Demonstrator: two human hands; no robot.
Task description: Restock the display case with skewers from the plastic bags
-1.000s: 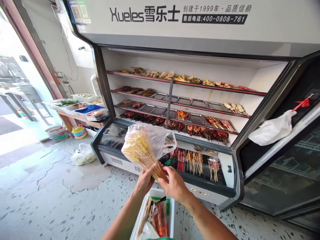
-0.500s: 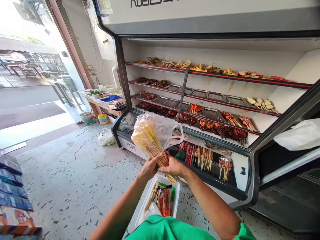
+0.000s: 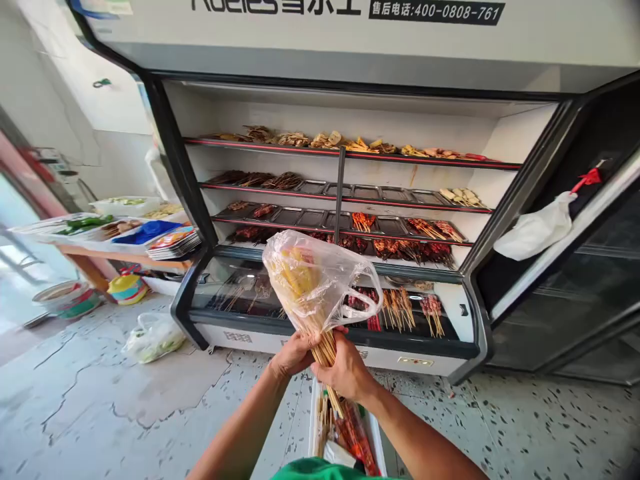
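Note:
Both hands hold one bundle of skewers point(image 3: 326, 352), its sticks pointing down toward me and its yellow food end tilted up and away. Over the food end lies a clear plastic bag point(image 3: 333, 293), its handle loop hanging out to the right. My left hand point(image 3: 295, 353) is closed around the sticks from the left, just below the bag. Against the right side of the sticks, my right hand point(image 3: 346, 370) is wrapped, thumb across the front. Beneath the hands is a white tub point(image 3: 376, 440) with more skewers and a red packet point(image 3: 356, 440).
A display fridge point(image 3: 320, 347) fills the view ahead, its shelves point(image 3: 280, 145) bearing trays of skewers. To the left stand a table point(image 3: 125, 252) with vegetables and stacked plates, buckets point(image 3: 127, 287) and a bag of greens point(image 3: 154, 339) on the floor. A white bag point(image 3: 537, 230) hangs at the right.
My view has swung right, bringing more of the fridge's right side into sight. The plastic bag now covers more of the skewers, down close to my fingers.

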